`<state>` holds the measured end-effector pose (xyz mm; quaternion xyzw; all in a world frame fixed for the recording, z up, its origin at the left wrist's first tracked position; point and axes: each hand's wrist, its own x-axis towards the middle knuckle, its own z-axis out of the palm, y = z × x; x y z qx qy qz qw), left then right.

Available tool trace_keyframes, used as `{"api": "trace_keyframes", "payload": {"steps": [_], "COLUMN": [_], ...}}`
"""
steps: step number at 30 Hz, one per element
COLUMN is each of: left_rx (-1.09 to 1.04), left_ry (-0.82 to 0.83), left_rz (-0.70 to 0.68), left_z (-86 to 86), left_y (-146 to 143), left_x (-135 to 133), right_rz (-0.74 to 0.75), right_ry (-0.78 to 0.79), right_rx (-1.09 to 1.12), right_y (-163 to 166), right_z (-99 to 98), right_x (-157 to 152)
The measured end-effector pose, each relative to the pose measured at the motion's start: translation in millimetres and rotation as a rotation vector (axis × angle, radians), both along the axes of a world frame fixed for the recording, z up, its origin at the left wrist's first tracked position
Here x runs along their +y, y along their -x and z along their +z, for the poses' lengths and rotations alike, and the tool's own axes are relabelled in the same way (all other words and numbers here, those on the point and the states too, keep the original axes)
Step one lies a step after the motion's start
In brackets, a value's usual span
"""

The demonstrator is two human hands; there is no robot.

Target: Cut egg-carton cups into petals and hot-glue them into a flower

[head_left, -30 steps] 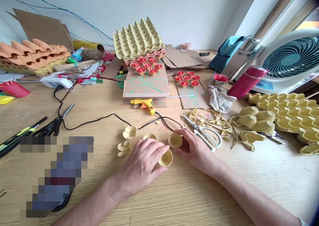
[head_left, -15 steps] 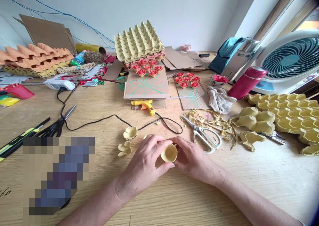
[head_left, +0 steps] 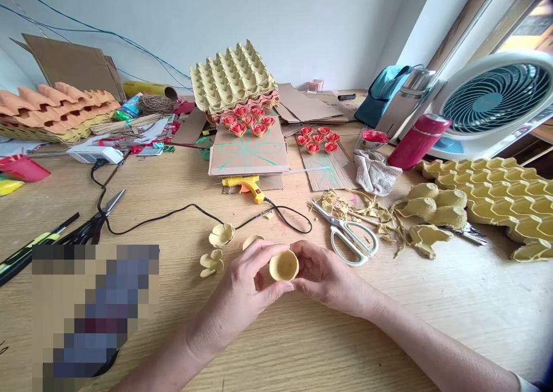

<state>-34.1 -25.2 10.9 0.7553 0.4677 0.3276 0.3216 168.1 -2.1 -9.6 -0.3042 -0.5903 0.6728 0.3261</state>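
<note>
Between my two hands is a small yellow egg-carton cup [head_left: 284, 266], its round mouth turned up toward me. My left hand [head_left: 248, 282] grips it with thumb below and fingers along the far side. From the right, my right hand [head_left: 330, 277] pinches the same cup at its edge; some fingertips are hidden behind it. Just beyond my left hand lies another cup piece [head_left: 253, 242], partly covered by the hand. Left of that are a petal-cut cup [head_left: 222, 235] and a flatter flower-shaped piece [head_left: 211, 263]. White-handled scissors [head_left: 352, 239] lie open-bladed beyond my right hand.
A yellow glue gun [head_left: 246, 187] with a looping black cord lies ahead, before cardboard [head_left: 250, 159] holding red paper roses [head_left: 259, 128]. Carton scraps [head_left: 358, 210] and egg trays [head_left: 505, 199] are at right, near a red flask [head_left: 419, 141]. Black scissors [head_left: 93, 225] lie left.
The whole view has shifted slightly, moving the table things a little left. Both hands still hold the cup, which is turned a little; my right thumb now shows at its lower edge.
</note>
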Motion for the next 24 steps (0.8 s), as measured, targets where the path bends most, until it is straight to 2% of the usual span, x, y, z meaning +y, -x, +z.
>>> {"api": "trace_keyframes", "payload": {"steps": [8,11,17,22,24], "left_rx": [-0.206,-0.221,-0.234,-0.133,-0.156], "left_ry": [0.208,0.247,0.250,0.089,0.083], "left_rz": [-0.001,-0.007,-0.040,0.000,-0.010], "left_z": [0.7,0.7,2.1,0.7,0.2], "left_y": [0.4,0.9,4.5,7.6,9.0], "left_x": [-0.3,-0.3,0.1,1.4,2.0], "right_rz": [-0.008,0.002,0.034,0.031,0.044], "right_ry": [0.024,0.015,0.032,-0.008,-0.009], "right_rx": [0.118,0.149,0.179,0.112,0.093], "right_y": [1.3,2.6,3.9,1.4,0.4], "right_z": [3.0,4.0,3.6,1.2,0.1], "right_x": [-1.0,-0.6,0.6,-0.1,-0.1]}}
